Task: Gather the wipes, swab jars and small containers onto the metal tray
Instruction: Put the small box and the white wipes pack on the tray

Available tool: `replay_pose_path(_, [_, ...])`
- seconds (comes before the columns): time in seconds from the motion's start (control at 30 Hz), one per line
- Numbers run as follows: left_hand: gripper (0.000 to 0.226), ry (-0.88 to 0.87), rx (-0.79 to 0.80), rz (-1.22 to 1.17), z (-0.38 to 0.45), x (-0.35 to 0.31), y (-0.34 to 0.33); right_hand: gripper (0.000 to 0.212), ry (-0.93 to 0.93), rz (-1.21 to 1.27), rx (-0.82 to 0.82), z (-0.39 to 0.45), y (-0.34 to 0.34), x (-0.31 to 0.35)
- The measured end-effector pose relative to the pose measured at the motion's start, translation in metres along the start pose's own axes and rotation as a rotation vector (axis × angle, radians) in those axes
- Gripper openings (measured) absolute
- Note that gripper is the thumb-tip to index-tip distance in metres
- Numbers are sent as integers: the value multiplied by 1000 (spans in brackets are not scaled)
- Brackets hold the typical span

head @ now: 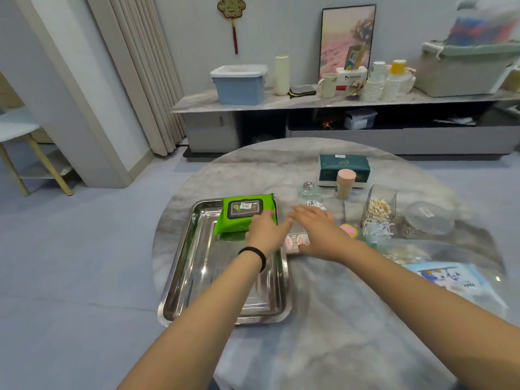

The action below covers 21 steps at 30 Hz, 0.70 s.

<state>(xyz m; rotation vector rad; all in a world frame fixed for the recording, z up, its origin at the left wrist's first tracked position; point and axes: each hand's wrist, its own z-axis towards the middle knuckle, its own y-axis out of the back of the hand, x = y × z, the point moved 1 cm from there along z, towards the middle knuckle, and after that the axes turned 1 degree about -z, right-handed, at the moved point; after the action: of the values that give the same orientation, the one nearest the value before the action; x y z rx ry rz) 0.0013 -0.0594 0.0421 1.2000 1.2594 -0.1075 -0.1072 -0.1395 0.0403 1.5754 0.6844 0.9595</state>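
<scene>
Already on the metal tray (197, 266): 1 green pack of wipes (242, 218), lying in its far right corner, the near part of the tray bare. Left hand (266, 230) flat and open on the near right part of that pack, gripping nothing, seemingly just settling it in place. Right hand (318, 229) open too, fingers spread, hovering or lightly resting over a small pink-and-white packet (295, 242) just beside the tray's right rim; contact hard to tell, no grasp closed. Beyond, toward the right side of the round table (309, 333): a clear swab jar (378, 206), a pink-lidded container (345, 184), a small glass bottle (309, 190), a dark green tissue box (343, 167), a blue-printed pack (450, 280) near the right edge. Probably step 2 in hand: fetching the next item. Next move, by judgement: closing the right hand around the small packet, lifting over the rim, setting down near the green pack. Later, upright carrying for the open jar, against spilling swabs.
</scene>
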Motion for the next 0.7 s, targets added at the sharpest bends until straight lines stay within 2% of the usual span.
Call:
replay_pose_path(0.2, [47, -85, 181, -48, -56, -45, -63, 70, -142, -36, -35, -87, 17, -53])
replay_pose_path(0.33, [46, -129, 296, -37, -80, -64, -98, 73, -280, -29, 40, -125, 20, -91])
replay_pose_path(0.43, [51, -135, 404, -12, -95, -74, -121, 81, -364, -44, 138, -146, 22, -116])
replay_pose_path(0.57, [67, -145, 535, 27, -107, -80, -145, 96, -436, -33, 175, -162, 24, -139])
replay_pose_path(0.7, [64, -99, 584, -55, -111, -84, -162, 111, -616, 59, 214, -171, 22, -155])
